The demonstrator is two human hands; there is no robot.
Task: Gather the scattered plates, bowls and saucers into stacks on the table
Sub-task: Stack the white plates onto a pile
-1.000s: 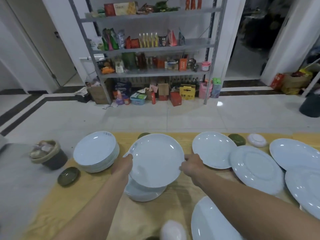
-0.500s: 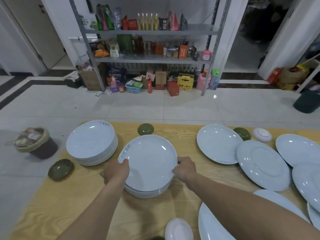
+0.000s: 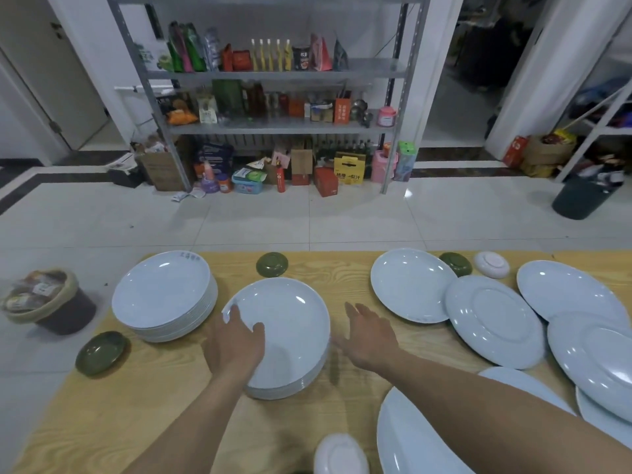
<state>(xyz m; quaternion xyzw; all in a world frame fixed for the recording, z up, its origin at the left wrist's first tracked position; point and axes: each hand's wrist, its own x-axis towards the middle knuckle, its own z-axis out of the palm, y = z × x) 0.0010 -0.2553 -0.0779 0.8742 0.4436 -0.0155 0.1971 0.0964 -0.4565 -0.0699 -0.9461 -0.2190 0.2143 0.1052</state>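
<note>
- The middle stack of white plates (image 3: 287,336) sits on the wooden table (image 3: 136,405), near its front-centre.
- The left hand (image 3: 236,343) lies flat on the top plate's left rim, fingers spread, gripping nothing.
- The right hand (image 3: 369,336) hovers just right of the stack, open and empty.
- A taller plate stack (image 3: 164,295) stands to the left; loose plates (image 3: 496,319) overlap at right.

Two white plate stacks on the table's left half

Taller stack (image 3: 164,297) far left, shorter stack (image 3: 285,336) centre; loose white plates (image 3: 496,319) overlap right, green saucers (image 3: 101,352) scattered.
</note>
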